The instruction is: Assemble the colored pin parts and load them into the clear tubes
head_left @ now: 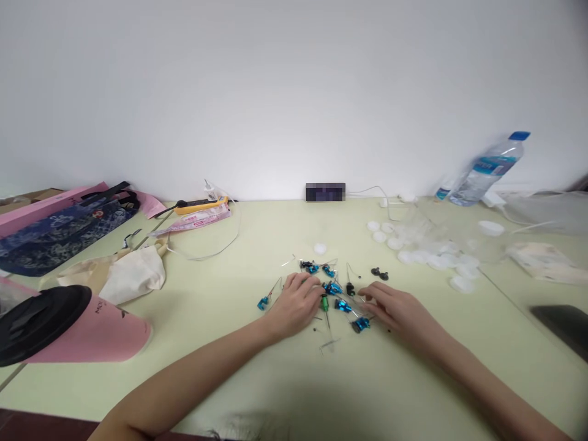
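My left hand (pixel 297 304) lies palm down over a loose cluster of small parts, its fingers curled together and their tips hidden. Right beside those fingers is a small green-handled screwdriver (pixel 325 303), its thin shaft towards me. Shiny blue parts with thin metal wires lie around it: one blue part (pixel 342 305) between the hands, another (pixel 361 324) nearer me, a third (pixel 263 303) left of my left hand. My right hand (pixel 402 306) hovers or rests at the cluster's right side, fingers slightly bent and apart, near a black part (pixel 350 288). Nothing shows in its grasp.
Two black round pieces (pixel 380 274) and several white discs (pixel 436 260) with clear plastic lie to the right. A water bottle (pixel 489 168) leans at the wall. On the left stand a pink tumbler (pixel 114 331), a cloth bag (pixel 138 275) and a yellow tool (pixel 202 204).
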`<state>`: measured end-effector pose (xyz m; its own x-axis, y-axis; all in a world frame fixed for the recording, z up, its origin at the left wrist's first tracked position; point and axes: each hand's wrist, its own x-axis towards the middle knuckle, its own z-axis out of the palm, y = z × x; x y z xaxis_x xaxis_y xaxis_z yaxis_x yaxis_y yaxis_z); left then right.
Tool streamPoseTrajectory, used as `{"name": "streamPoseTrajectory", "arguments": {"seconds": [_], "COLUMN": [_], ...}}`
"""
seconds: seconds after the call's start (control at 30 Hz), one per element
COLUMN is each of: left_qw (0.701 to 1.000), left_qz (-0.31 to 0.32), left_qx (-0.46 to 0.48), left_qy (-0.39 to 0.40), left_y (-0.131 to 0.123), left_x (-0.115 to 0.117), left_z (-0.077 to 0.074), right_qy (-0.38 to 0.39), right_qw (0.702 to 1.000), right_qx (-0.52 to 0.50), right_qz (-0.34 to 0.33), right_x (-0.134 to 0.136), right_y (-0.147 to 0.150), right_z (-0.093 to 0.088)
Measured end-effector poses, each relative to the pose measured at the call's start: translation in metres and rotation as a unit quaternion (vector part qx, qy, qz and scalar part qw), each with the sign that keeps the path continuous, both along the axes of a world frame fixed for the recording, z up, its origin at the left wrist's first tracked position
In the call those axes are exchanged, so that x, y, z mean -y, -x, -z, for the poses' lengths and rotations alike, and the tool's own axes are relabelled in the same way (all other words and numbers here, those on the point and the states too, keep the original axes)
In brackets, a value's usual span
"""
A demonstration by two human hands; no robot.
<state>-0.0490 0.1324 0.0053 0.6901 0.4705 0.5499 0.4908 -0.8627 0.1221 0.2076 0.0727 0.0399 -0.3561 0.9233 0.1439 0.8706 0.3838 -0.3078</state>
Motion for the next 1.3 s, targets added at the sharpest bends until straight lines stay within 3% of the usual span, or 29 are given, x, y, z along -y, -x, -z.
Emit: {"name": "streamPoseTrajectory", "arguments": {"seconds": [0.17, 0.37, 0.53, 0.63, 0.8, 0.93, 1.0, 1.1, 1.2, 1.23, 1.3], "left_qw": [1.000, 0.999, 0.999, 0.999, 0.999, 0.998, 0.993, 0.985, 0.991, 0.995, 0.998], "left_qz": [0.003, 0.007, 0.008, 0.013, 0.018, -0.009, -0.001, 0.031, 0.046, 0.046, 0.037], "left_qx": [0.012, 0.019, 0.025, 0.019, 0.034, 0.031, 0.002, -0.048, -0.051, -0.049, -0.053], "left_qy": [0.022, 0.026, 0.029, 0.040, 0.030, -0.054, -0.115, -0.161, -0.112, -0.079, -0.015], "left_y": [0.003, 0.001, -0.016, -0.028, -0.025, -0.013, -0.010, -0.011, -0.010, -0.009, -0.006], "left_x": [-0.002, -0.006, -0.019, -0.027, -0.030, -0.021, -0.014, -0.007, -0.010, -0.014, -0.024], "left_z": [-0.002, -0.008, -0.034, -0.055, -0.076, -0.083, -0.086, -0.087, -0.088, -0.088, -0.089], "right_qy": [0.031, 0.124, 0.094, 0.097, 0.094, 0.102, 0.144, 0.241, 0.313, 0.325, 0.326], "right_qw": [0.999, 0.988, 0.985, 0.986, 0.993, 0.986, 0.972, 0.921, 0.864, 0.858, 0.878], "right_qx": [0.016, 0.089, 0.142, 0.128, 0.014, -0.108, -0.182, -0.306, -0.390, -0.394, -0.347], "right_qz": [0.037, -0.002, 0.023, 0.045, 0.069, 0.074, 0.037, -0.022, -0.054, -0.058, -0.057], "right_x": [-0.027, -0.056, -0.059, -0.059, -0.055, -0.045, -0.039, -0.035, -0.039, -0.042, -0.050], "right_y": [0.012, 0.028, 0.039, 0.039, 0.031, 0.032, 0.037, 0.044, 0.047, 0.046, 0.040], "right_z": [-0.011, -0.020, -0.012, -0.022, -0.053, -0.074, -0.080, -0.081, -0.077, -0.076, -0.073]}}
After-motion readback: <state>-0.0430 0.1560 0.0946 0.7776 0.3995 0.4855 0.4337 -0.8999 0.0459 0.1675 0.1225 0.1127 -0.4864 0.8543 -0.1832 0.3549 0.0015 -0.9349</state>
